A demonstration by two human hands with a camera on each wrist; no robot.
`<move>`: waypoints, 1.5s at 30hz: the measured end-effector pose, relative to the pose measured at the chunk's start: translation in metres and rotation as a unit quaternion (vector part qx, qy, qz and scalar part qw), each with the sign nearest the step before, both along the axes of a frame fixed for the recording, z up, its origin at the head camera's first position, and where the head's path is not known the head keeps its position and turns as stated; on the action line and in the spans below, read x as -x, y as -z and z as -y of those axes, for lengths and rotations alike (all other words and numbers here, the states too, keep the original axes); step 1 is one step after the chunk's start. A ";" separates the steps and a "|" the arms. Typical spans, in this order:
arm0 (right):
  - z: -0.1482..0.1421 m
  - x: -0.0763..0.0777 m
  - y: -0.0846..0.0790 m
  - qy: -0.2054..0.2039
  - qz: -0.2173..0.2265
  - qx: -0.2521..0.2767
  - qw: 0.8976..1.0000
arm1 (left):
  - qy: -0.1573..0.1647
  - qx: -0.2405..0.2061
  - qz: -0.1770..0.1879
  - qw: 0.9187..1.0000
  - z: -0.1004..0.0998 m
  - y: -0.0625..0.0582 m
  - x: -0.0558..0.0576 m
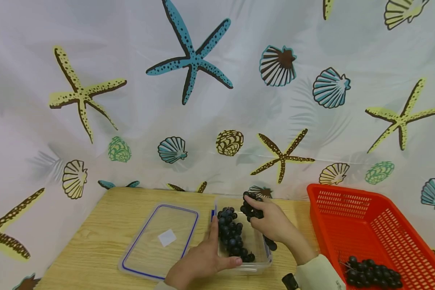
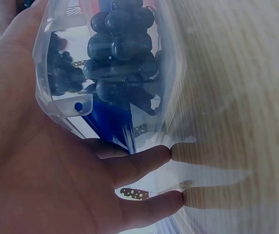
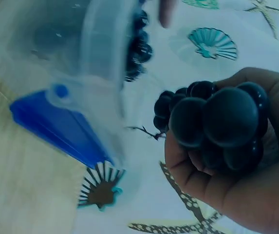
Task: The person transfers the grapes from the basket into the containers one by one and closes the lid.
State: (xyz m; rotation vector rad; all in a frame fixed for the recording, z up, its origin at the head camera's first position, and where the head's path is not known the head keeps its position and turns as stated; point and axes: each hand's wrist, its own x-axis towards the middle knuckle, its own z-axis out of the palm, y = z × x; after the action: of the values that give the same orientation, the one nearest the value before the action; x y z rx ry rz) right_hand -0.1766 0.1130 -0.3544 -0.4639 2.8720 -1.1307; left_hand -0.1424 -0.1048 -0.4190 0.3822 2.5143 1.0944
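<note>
Your right hand (image 1: 272, 223) grips a bunch of dark grapes (image 1: 251, 207), fingers curled round it, above the far right part of the clear plastic container (image 1: 259, 264). In the right wrist view the same bunch (image 3: 217, 122) sits in your curled palm (image 3: 236, 195), with a thin stem sticking out to the left of it.

Your left hand (image 1: 199, 262) rests against the near left side of the container, thumb along its left wall and fingers extended along its near wall; the fingers lie nearly straight and are not closed round anything. In the left wrist view your palm (image 2: 37, 180) lies flat against the container's clear wall (image 2: 56, 97), with two fingertips (image 2: 154, 158) on the wooden table (image 2: 236, 97).

A second bunch of grapes (image 1: 232, 237) lies inside the container, along its left side. The container stands at the middle of the table (image 1: 105, 229), towards the near edge.

Just left of the container lies its flat clear lid (image 1: 161, 241), edged in blue, with a small white label at its centre. A blue clip (image 3: 61, 126) shows on the container's rim in the right wrist view.

To the right stands a red plastic basket (image 1: 351, 217); a third bunch of grapes (image 1: 371, 272) lies in its near corner. A cloth printed with starfish and shells (image 1: 192, 60) hangs behind the table.
</note>
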 end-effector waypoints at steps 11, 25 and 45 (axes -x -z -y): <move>0.008 0.001 0.009 -0.028 -0.003 -0.092 0.995 | 0.016 0.007 -0.007 1.000 -0.003 -0.003 0.002; 0.004 -0.013 -0.012 -0.035 -0.047 -0.119 0.991 | 0.012 0.004 -0.009 1.000 -0.003 -0.005 0.002; -0.084 -0.058 -0.061 -0.014 -0.026 -0.123 0.992 | 0.000 -0.016 0.005 1.000 -0.001 0.000 0.000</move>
State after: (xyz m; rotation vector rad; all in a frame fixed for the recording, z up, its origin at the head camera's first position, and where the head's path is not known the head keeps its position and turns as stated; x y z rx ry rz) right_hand -0.1184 0.1966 -0.2936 -0.5264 2.9834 -0.7553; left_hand -0.1423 -0.1037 -0.4192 0.3838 2.4912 1.1343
